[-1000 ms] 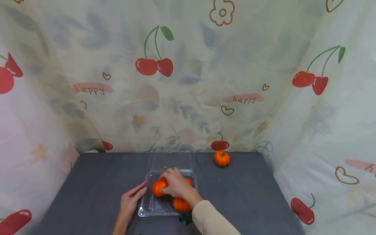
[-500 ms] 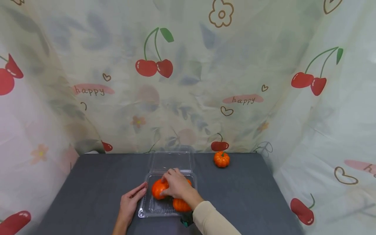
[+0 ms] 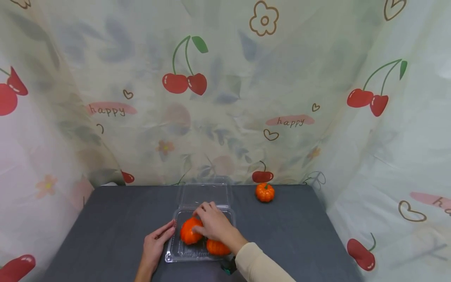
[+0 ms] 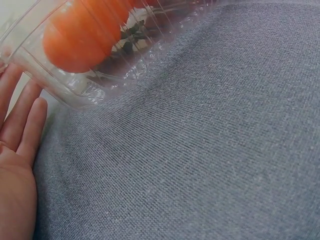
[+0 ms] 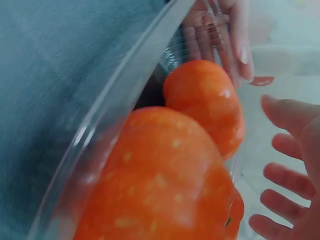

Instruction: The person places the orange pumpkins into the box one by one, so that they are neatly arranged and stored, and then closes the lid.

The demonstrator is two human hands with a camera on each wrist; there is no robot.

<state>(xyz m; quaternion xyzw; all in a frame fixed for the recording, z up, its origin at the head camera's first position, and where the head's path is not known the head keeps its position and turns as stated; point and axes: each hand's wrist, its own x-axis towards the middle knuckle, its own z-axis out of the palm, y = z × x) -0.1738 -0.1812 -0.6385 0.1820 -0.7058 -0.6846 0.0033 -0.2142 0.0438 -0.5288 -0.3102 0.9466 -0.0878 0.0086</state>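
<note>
A clear plastic clamshell box [image 3: 169, 250] stands with its lid [image 3: 204, 194] raised at the back. Inside it lie a small orange pumpkin [image 3: 190, 232] at the left and another pumpkin [image 3: 217, 247] at the front right. Part of a third pumpkin [image 5: 234, 215] shows in the right wrist view; the hand hides it in the head view. My left hand [image 3: 156, 239] touches the box's left edge with fairly straight fingers. Over the box hovers my right hand [image 3: 215, 223], its fingers loosely bent and apart from the pumpkins in the right wrist view.
One more orange pumpkin [image 3: 265, 192] sits at the back right of the dark grey table [image 3: 282, 235]. A printed cloth curtain [image 3: 225, 98] surrounds the table's back and sides. Under the right wrist is a small dark object [image 3: 229, 265] with a green part.
My right hand has eased off the left pumpkin, which now lies slightly nearer the front of the box. The left hand stays at the box edge. The head view tilts slightly.
</note>
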